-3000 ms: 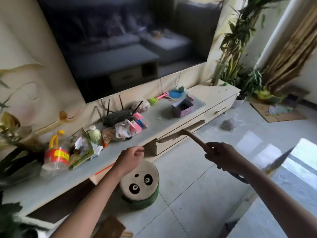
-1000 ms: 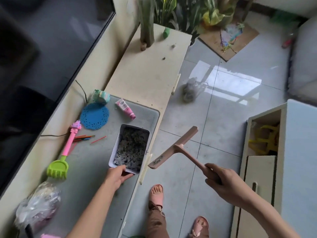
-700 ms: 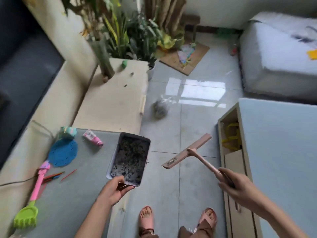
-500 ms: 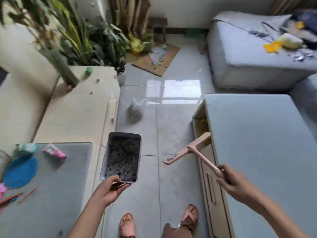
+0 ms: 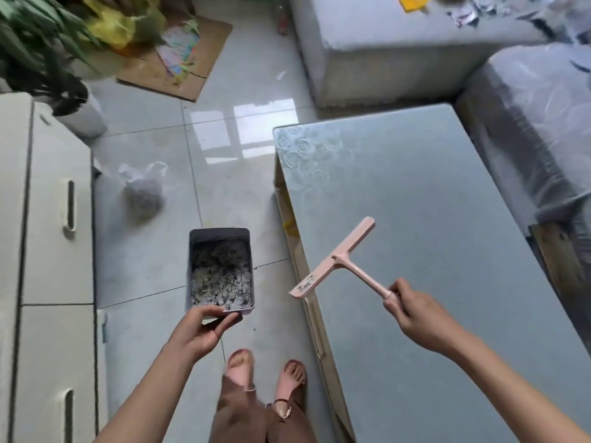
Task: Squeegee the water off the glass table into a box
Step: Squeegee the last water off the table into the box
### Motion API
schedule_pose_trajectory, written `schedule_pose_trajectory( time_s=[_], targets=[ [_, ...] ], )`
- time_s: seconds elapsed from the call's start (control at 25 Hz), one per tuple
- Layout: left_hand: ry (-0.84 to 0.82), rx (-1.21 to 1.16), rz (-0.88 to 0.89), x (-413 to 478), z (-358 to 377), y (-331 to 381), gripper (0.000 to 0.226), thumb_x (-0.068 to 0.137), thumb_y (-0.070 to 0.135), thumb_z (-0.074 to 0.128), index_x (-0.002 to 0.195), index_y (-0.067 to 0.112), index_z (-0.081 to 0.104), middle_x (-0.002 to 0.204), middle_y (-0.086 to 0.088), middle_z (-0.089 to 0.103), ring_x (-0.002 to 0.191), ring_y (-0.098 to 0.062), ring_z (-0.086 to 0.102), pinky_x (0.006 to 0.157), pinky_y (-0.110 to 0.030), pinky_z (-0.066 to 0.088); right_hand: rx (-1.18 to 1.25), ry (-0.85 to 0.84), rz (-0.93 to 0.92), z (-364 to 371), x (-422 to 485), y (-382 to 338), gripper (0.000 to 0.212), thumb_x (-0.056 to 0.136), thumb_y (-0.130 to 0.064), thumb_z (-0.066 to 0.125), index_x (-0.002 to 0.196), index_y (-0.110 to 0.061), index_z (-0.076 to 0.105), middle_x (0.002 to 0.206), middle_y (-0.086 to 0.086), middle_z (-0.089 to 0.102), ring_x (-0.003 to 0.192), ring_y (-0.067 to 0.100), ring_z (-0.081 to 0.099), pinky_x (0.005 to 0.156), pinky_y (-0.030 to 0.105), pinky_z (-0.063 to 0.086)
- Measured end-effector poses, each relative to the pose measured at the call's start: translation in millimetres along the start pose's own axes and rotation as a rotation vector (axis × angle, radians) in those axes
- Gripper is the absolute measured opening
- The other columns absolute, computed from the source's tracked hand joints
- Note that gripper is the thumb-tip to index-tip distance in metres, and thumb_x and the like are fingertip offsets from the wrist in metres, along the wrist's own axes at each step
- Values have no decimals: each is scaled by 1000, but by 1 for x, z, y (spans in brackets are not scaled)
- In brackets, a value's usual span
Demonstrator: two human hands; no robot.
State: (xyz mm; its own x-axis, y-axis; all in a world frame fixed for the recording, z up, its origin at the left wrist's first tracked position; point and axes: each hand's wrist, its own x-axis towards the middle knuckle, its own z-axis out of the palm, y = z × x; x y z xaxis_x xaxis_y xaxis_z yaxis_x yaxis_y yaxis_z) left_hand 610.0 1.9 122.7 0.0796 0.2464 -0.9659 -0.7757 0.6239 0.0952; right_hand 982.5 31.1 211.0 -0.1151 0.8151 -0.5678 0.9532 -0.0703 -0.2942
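My left hand [image 5: 198,330] grips the near end of a small rectangular box [image 5: 220,270] with dark speckled residue inside, held in the air over the tiled floor. My right hand [image 5: 415,318] grips the handle of a pink T-shaped squeegee [image 5: 335,260]. Its blade hangs above the left edge of the glass table [image 5: 431,219], not touching it. The glass top is pale blue-grey with a rose pattern at its far left corner. I cannot make out water on it.
A cream cabinet [image 5: 48,251] with drawer handles runs along the left. A tied plastic bag [image 5: 144,193] lies on the floor beyond the box. Covered sofas [image 5: 399,52] stand behind and to the right of the table. Plants [image 5: 41,49] and cardboard [image 5: 179,59] sit far left.
I lifted the box off the cabinet top and turned right with it. The squeegee came along and now hangs over the glass table's edge.
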Motion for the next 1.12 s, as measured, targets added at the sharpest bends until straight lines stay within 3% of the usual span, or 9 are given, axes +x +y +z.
schedule_pose_trajectory(
  time_s=[0.12,0.32,0.56,0.64,0.8,1.0,1.12],
  targets=[
    [-2,34,-23,53,44,-7,15,90,-10,37,95,-11,51,121,-39,45,117,-53,47,62,-36,56,-10,-30,39,1,39,37,15,98,-37,40,95,-25,32,72,-8,46,75,28,52,67,37,43],
    [38,83,-13,145,88,-12,20,90,-14,38,78,-4,50,100,-27,51,88,-43,55,57,-34,57,-172,-161,125,-5,100,102,10,98,-34,39,95,-29,31,91,-9,46,82,20,46,68,33,36],
    [89,71,-20,207,90,-28,22,90,-16,40,76,-4,52,80,-18,54,83,-33,55,54,-34,57,-224,-276,162,-17,136,160,5,98,-35,43,100,-38,39,83,-19,49,80,14,49,69,32,37],
    [99,51,-25,218,88,-37,21,90,-16,41,77,-5,52,76,-18,57,83,-31,56,52,-34,58,-234,-273,158,-16,142,175,3,97,-42,41,99,-41,43,77,-21,49,77,12,50,67,30,36],
    [68,-15,0,234,90,-60,19,90,-16,40,80,-5,53,87,-18,54,89,-30,56,52,-33,59,-331,-112,127,-16,169,213,22,92,-59,38,100,-45,54,78,-18,56,83,16,58,67,30,36],
    [52,-52,51,233,88,-86,19,90,-16,38,82,-10,54,86,-20,57,85,-32,60,58,-32,59,-306,30,-130,25,193,203,32,95,-46,43,123,-42,58,95,-11,64,97,14,61,74,29,34],
    [66,-56,93,234,86,-98,17,89,-17,40,82,-12,54,81,-22,59,71,-29,66,57,-31,60,-317,62,-341,57,229,147,30,98,-45,37,123,-45,53,82,-8,52,88,17,58,73,30,33]
  ],
)
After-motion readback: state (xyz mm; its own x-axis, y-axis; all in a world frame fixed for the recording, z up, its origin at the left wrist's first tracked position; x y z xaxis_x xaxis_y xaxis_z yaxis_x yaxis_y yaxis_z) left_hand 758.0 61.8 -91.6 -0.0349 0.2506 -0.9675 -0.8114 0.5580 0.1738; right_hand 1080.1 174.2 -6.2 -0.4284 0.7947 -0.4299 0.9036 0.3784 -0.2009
